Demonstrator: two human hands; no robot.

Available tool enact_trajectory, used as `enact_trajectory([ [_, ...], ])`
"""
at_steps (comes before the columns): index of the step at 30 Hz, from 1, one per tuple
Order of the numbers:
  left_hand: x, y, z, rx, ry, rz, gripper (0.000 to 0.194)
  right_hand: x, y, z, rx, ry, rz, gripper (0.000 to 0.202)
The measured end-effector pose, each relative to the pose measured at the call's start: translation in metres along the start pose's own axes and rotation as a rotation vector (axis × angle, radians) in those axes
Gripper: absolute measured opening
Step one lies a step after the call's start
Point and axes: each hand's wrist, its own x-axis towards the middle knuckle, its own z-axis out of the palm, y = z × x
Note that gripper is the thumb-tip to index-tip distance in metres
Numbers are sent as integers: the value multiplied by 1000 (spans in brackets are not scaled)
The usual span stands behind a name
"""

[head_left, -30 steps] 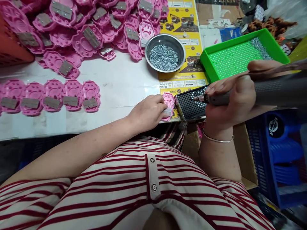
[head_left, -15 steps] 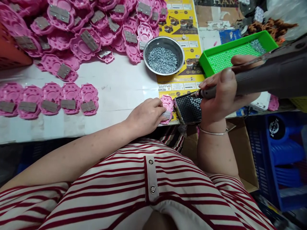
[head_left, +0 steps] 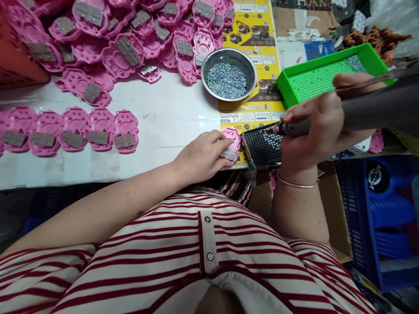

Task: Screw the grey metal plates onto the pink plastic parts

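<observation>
Near the table's front edge, my left hand (head_left: 201,157) has its thumb and fingers closed around a pink plastic part (head_left: 231,138) with a metal plate on its lower half. My right hand (head_left: 319,124) grips a dark power screwdriver (head_left: 363,107), held nearly level and pointing left. Its bit reaches over a black perforated tray (head_left: 260,150) that lies just right of the pink part. Loose screws (head_left: 227,80) fill a steel bowl (head_left: 205,89) beyond my hands.
A row of several similar pink parts (head_left: 74,122) lies at the left, below a large pink pile (head_left: 88,48). A red basket (head_left: 21,56) borders the pile. At the right stand a green perforated tray (head_left: 294,89) with screws and a blue crate (head_left: 360,209) below.
The view has shifted slightly, moving the table things rightward. My left fingers have changed position on the pink part, its index finger now farther over it. My right hand has drawn slightly right.
</observation>
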Motion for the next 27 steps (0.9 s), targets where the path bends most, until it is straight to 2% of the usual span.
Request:
enact_trajectory([
  [3, -6, -4, 0, -51, 60, 11, 49, 0, -22, 10, 87, 34, 38, 10],
  [6, -7, -6, 0, -36, 17, -6, 40, -9, -38, 20, 257, 7, 102, 8],
  [9, -6, -5, -1, -23, -32, -29, 31, -24, -45, 23, 327, -103, 183, 15],
  [13, -3, -4, -4, -35, -51, -51, 27, -40, -46, 17, 202, -207, 290, 24],
  [21, -1, -3, -5, -40, -70, -69, 30, -49, -37, 17, 186, -190, 268, 26],
  [27, 0, -3, -4, -24, -58, -58, 29, -53, -33, 11, 31, -300, 376, 32],
])
